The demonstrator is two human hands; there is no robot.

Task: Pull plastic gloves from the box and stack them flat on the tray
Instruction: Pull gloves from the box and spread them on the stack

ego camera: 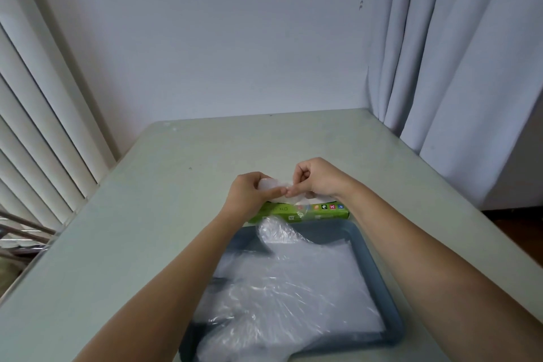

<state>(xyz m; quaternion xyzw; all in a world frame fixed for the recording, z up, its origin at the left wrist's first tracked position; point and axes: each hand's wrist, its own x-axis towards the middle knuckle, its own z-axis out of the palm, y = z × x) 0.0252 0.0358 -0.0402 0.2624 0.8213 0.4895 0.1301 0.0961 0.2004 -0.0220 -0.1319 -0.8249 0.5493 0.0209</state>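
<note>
A green glove box [323,211] lies on the table just beyond a blue-grey tray [382,279]. Clear plastic gloves [288,288] lie spread in the tray, their near end hanging over its front rim. Above the box, my left hand [249,194] and my right hand [317,179] meet fingertip to fingertip. Both pinch a folded clear glove [271,185] that bunches white between them. Part of that glove is hidden behind my fingers.
The pale green table [152,214] runs back to a white wall. Vertical blinds [38,132] stand at the left, and a grey curtain [458,53] hangs at the right beside the table's far corner.
</note>
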